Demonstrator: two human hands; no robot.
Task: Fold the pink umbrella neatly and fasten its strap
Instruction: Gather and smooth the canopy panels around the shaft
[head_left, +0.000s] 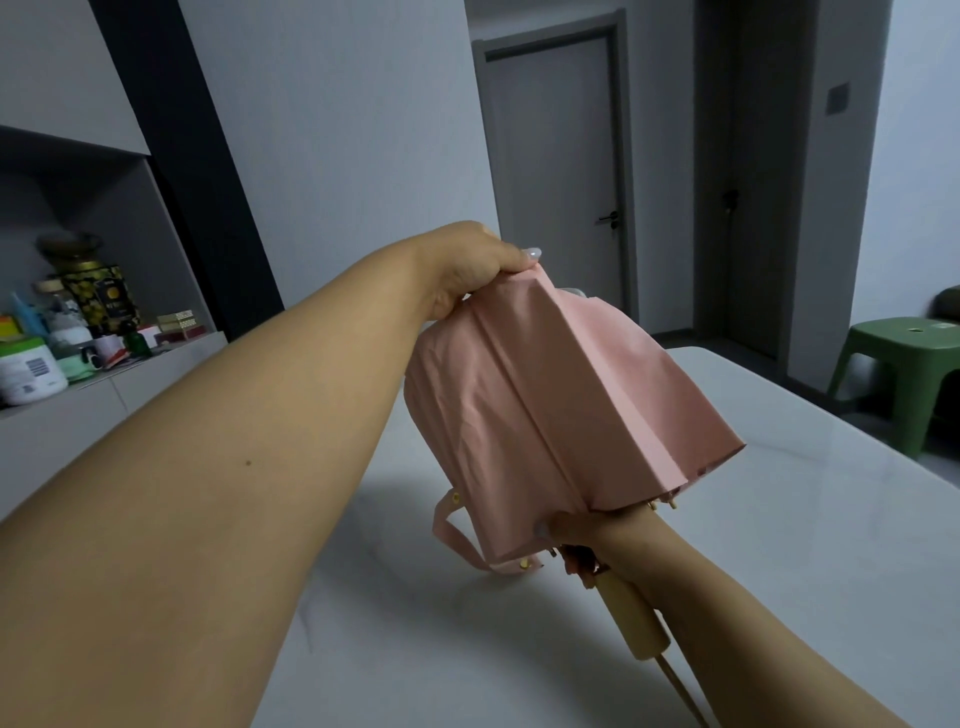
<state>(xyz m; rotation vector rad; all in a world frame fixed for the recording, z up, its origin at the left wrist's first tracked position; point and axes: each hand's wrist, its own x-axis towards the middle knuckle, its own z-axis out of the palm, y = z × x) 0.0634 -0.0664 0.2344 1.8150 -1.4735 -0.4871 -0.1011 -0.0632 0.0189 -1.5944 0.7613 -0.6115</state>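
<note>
Head view shows the pink umbrella (550, 410) held in the air above the white marble-look table (779, 545), collapsed but not yet tidy: its canopy hangs in broad loose panels with a couple of crisp creases down the middle, and the gold rib tips (524, 564) show along its lower edge. At the end of the umbrella farthest from the camera, the left hand (478, 270) pinches the fabric by the tip, thumb and fingers curled onto the cloth. At the near end, the right hand (592, 535) grips the canopy's base just above the cream wooden handle (631, 618), its thumb pressed on the fabric edge; the other fingers are hidden behind the umbrella. The pink strap (454, 535) dangles loose to the left of the canopy's lower edge, fastened to nothing. As I judge it, the shaft is already telescoped in and the panels are partly smoothed, so what is left is most of the neat work: lining the folds up, rolling them snug around the shaft, then wrapping the strap round and closing it. Beyond the umbrella on its right stands a green plastic stool (898, 374) at the table's far side; on its left, well apart, a shelf (104, 379) carries jars and tins; a grey door (556, 171) is behind.
</note>
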